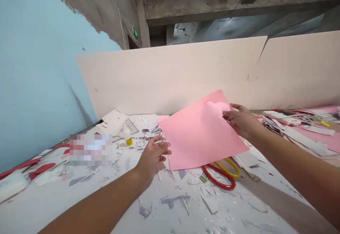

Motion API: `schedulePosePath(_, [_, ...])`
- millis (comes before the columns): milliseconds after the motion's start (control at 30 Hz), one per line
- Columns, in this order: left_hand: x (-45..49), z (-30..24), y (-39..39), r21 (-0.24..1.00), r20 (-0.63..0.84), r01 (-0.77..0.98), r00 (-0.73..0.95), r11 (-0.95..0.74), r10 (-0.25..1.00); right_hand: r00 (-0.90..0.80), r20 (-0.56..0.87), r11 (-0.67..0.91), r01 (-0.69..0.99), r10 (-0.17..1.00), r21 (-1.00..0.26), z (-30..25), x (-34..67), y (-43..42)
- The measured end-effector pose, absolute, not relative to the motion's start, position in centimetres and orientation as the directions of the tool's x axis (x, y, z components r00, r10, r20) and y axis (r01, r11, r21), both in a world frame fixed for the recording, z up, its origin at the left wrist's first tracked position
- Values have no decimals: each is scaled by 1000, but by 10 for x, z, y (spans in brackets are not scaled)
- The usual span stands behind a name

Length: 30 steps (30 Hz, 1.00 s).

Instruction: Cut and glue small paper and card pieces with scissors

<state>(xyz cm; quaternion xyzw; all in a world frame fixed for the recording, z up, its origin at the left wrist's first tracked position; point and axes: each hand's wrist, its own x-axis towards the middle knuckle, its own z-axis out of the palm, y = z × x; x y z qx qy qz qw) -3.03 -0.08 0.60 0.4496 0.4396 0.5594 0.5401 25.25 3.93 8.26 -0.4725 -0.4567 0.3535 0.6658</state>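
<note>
A sheet of pink paper (198, 134) is held up at a slant above the worktable. My right hand (243, 120) pinches its right edge, thumb in front and other fingers partly hidden behind. At the left edge, my left hand (154, 154) has its fingers curled, with the fingertips against the paper; how firmly they grip cannot be made out. Under the sheet's lower edge stick out the handles of scissors, one red loop (220, 182) and one yellow loop (233, 170); their blades are hidden.
Paper scraps litter the white table (111, 198). A small bottle with a yellow label (129, 140) stands left, near a triangular ruler (130, 126). Red strips (42, 170) lie farther left. A white power strip (281, 117) sits right. A pale partition (170, 74) rises behind.
</note>
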Motion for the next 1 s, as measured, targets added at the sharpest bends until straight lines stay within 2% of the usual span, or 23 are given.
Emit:
schedulePosePath(100, [-28,7,-2,997,1,-72,-133,-10,991,213,251,294,-204,944,-934,83,255,34])
schedulePosePath(200, [-28,8,-1,997,-82,-25,-170,79,982,-13,309,297,-237,951,-925,95,256,18])
schedulePosePath(267, [-28,8,0,997,-68,-56,-194,58,979,-138,328,288,-244,935,-926,104,256,5])
schedulePosePath(367, [-29,8,-2,982,64,-168,-154,-90,986,-151,351,306,-259,924,-916,114,256,-6])
schedulePosePath(467, [-30,7,-7,960,151,-242,31,-139,988,-25,337,322,-238,941,-916,114,256,-5])
schedulePosePath(533, [-30,6,-11,964,136,-239,77,-114,988,99,338,351,-176,936,-920,109,255,1])
schedulePosePath(633, [-27,6,-12,964,102,-250,51,-86,994,270,374,395,-24,887,-918,103,254,7])
schedulePosePath(733, [-25,6,-10,957,78,-284,61,-57,995,339,410,413,69,847,-908,102,254,10])
schedulePosePath(867, [-26,7,-5,932,68,-356,1,-63,998,352,386,380,90,853,-921,104,263,12])
schedulePosePath(933, [-28,6,-2,922,53,-379,-73,-77,996,289,329,257,261,899,-930,96,269,12])
schedulePosePath(967, [-28,5,0,917,46,-390,-107,-85,993,240,285,179,385,928,-906,90,270,11])
schedulePosePath(1000, [-28,4,1,912,42,-401,-131,-91,991,153,225,105,555,962,-825,82,271,9])
